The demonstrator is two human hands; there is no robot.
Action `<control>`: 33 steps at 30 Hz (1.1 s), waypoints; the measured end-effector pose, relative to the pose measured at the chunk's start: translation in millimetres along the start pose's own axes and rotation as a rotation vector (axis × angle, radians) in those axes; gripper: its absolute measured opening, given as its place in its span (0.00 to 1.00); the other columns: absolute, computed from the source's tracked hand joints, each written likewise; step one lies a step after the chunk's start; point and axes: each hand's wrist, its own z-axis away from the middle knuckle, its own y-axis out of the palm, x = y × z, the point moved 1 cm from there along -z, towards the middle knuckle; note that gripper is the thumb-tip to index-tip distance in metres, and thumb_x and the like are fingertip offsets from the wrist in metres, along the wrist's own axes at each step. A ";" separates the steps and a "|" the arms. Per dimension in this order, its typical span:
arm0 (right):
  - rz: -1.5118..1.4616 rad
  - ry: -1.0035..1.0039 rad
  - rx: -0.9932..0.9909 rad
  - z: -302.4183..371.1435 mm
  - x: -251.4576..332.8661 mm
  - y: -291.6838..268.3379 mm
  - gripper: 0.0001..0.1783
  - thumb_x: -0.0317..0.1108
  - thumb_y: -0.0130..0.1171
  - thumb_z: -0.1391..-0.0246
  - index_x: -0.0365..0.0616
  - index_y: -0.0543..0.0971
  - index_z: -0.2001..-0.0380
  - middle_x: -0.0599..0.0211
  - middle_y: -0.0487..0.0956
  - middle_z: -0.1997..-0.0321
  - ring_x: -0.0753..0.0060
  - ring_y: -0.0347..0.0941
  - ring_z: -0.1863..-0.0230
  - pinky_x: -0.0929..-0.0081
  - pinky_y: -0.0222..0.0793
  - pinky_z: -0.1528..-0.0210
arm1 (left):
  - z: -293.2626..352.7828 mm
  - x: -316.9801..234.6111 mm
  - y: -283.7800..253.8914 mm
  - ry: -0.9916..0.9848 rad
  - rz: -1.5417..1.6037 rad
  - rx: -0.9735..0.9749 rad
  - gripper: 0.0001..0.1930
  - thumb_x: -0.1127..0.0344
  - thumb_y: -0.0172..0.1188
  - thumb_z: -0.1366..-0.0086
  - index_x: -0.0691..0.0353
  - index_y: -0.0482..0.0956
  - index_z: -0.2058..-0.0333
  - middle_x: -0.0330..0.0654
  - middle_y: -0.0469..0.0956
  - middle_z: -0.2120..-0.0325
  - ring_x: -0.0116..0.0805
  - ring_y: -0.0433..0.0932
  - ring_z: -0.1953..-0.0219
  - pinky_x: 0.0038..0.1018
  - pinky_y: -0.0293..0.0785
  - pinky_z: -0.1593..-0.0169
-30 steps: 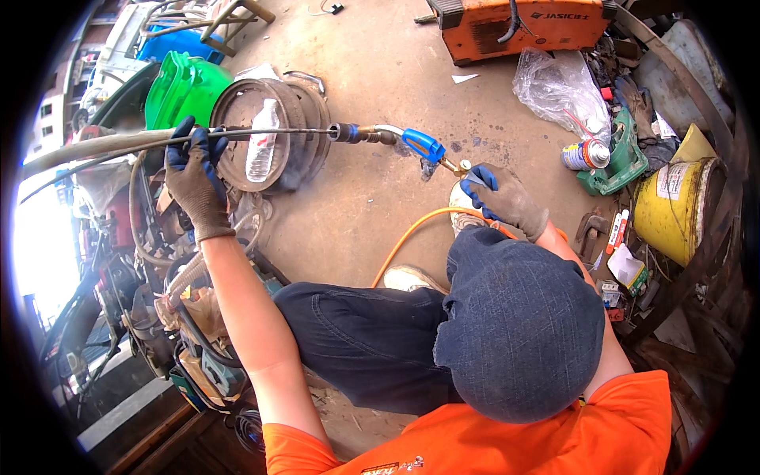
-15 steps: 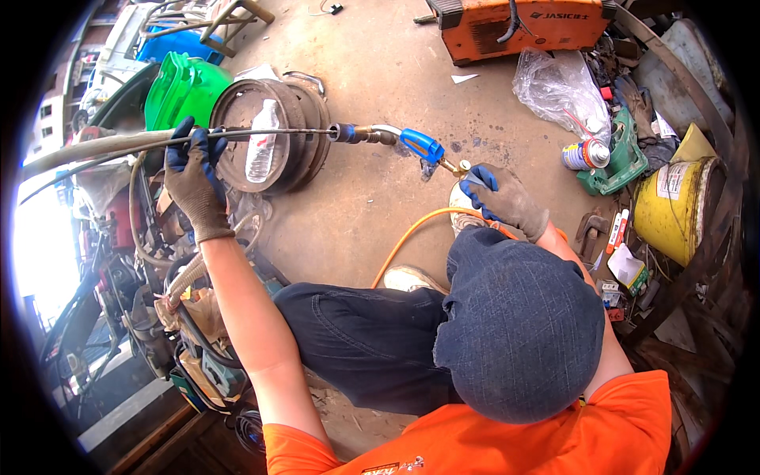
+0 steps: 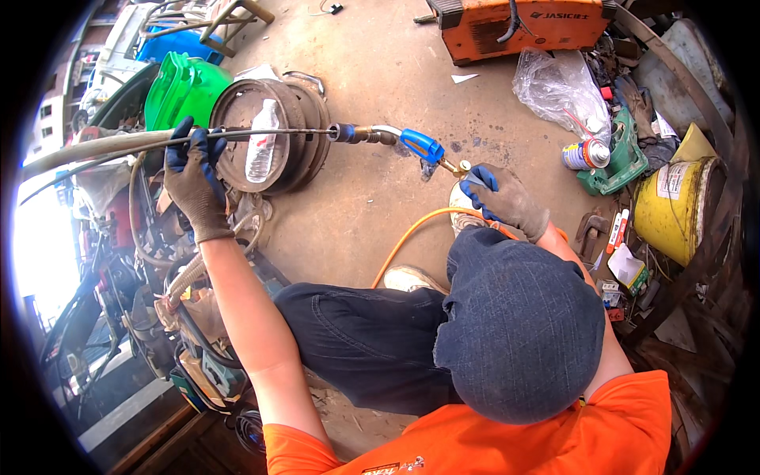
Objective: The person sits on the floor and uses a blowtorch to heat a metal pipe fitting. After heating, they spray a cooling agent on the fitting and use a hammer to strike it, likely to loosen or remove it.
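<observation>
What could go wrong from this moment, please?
If lit, the blue-handled metal torch could overheat the brown-gloved left hand, because the dark cylindrical nozzle points roughly toward it. The clear plastic bottle appears near the same line, so heat might soften it. The thin orange hose passes close to the pale shoes and might snag them.

Cluttered workshop: torch [image 3: 423, 146], rusty wheel rim [image 3: 294, 162]
</observation>
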 end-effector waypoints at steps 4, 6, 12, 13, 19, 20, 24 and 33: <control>0.013 0.004 -0.008 -1.5 -4.6 1.4 0.14 0.40 0.58 0.40 0.40 0.78 0.60 0.65 0.77 0.73 0.75 0.74 0.73 0.72 0.72 0.70 | -1.3 1.2 -1.6 -0.005 0.002 0.011 0.15 0.77 0.58 0.31 0.71 0.75 0.47 0.43 0.78 0.62 0.30 0.81 0.63 0.27 0.85 0.58; 0.024 0.014 -0.009 -4.1 -12.2 1.3 0.18 0.46 0.60 0.41 0.40 0.79 0.60 0.58 0.79 0.71 0.66 0.77 0.70 0.63 0.72 0.63 | -1.9 1.3 -1.9 -0.010 0.018 0.027 0.15 0.77 0.57 0.31 0.71 0.75 0.46 0.43 0.78 0.62 0.31 0.81 0.62 0.27 0.85 0.57; 0.047 0.077 -0.001 -4.4 -11.0 1.4 0.19 0.47 0.60 0.41 0.41 0.79 0.61 0.58 0.79 0.72 0.65 0.77 0.70 0.63 0.72 0.63 | -2.1 2.1 -6.9 -0.025 0.034 0.063 0.16 0.78 0.55 0.30 0.72 0.73 0.44 0.45 0.78 0.60 0.34 0.82 0.59 0.29 0.85 0.55; 0.049 0.074 -0.003 -4.1 -10.3 1.4 0.19 0.47 0.60 0.41 0.41 0.79 0.61 0.58 0.79 0.72 0.65 0.77 0.70 0.63 0.72 0.63 | -2.8 3.5 -8.8 -0.021 0.041 0.070 0.16 0.77 0.56 0.30 0.72 0.73 0.44 0.47 0.78 0.59 0.35 0.82 0.59 0.28 0.85 0.55; 0.055 0.070 -0.018 -3.2 -10.5 0.9 0.19 0.48 0.60 0.41 0.41 0.79 0.62 0.58 0.79 0.72 0.65 0.76 0.70 0.63 0.71 0.63 | -5.7 7.1 -13.1 -0.021 0.070 0.097 0.18 0.76 0.57 0.30 0.72 0.72 0.43 0.50 0.80 0.57 0.38 0.83 0.56 0.28 0.86 0.54; 0.057 0.082 -0.012 -3.3 -10.1 0.2 0.19 0.48 0.60 0.41 0.41 0.79 0.62 0.58 0.79 0.72 0.65 0.76 0.70 0.63 0.71 0.63 | -5.6 6.9 -12.8 -0.023 0.075 0.100 0.18 0.76 0.56 0.30 0.72 0.72 0.43 0.50 0.80 0.56 0.38 0.83 0.56 0.28 0.86 0.54; 0.046 0.098 -0.007 -2.3 -9.1 -2.6 0.19 0.48 0.59 0.40 0.41 0.79 0.61 0.58 0.78 0.72 0.65 0.76 0.70 0.64 0.71 0.63 | -5.9 7.0 -12.0 -0.026 0.093 0.111 0.19 0.76 0.56 0.30 0.72 0.71 0.42 0.51 0.80 0.56 0.38 0.83 0.55 0.28 0.86 0.53; 0.073 -0.050 -0.080 -4.0 -11.0 1.6 0.16 0.41 0.63 0.43 0.41 0.79 0.58 0.52 0.81 0.65 0.56 0.78 0.64 0.61 0.74 0.58 | -5.4 7.7 -14.9 0.031 0.087 0.099 0.20 0.74 0.58 0.30 0.70 0.69 0.42 0.41 0.78 0.59 0.30 0.80 0.57 0.29 0.83 0.53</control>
